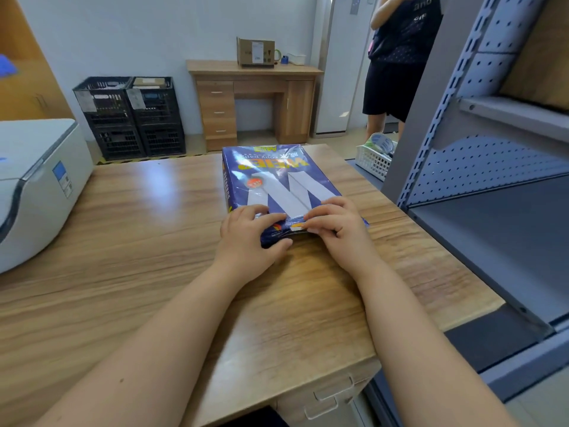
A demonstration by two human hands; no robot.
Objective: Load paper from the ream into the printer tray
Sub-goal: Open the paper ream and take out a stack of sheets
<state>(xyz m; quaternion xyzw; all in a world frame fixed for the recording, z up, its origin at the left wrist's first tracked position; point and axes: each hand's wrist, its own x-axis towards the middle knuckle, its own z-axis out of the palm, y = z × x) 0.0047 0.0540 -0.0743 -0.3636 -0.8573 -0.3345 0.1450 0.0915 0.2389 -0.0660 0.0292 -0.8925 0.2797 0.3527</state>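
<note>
**Both hands at the near end of the wrapped ream**

The ream point(278, 180) lies flat on the wood-grain tabletop point(138, 241), a rectangular block in glossy blue wrapper that is crinkled and catches the light, printed with a large white letter shape. At its near end the wrapper is torn open a little, showing a sliver of white paper edge. Your left hand point(246, 232) curls over that end, fingers on top, thumb pressed against the wrapper's front flap. Your right hand point(335, 224) mirrors it, fingers point(317, 215) bent and pinching the wrapper beside the tear. Both forearms reach straight forward, nearly parallel. The printer point(34, 180), smooth white plastic with rounded corners, sits on the tabletop well to your left, apart from the ream.
</note>
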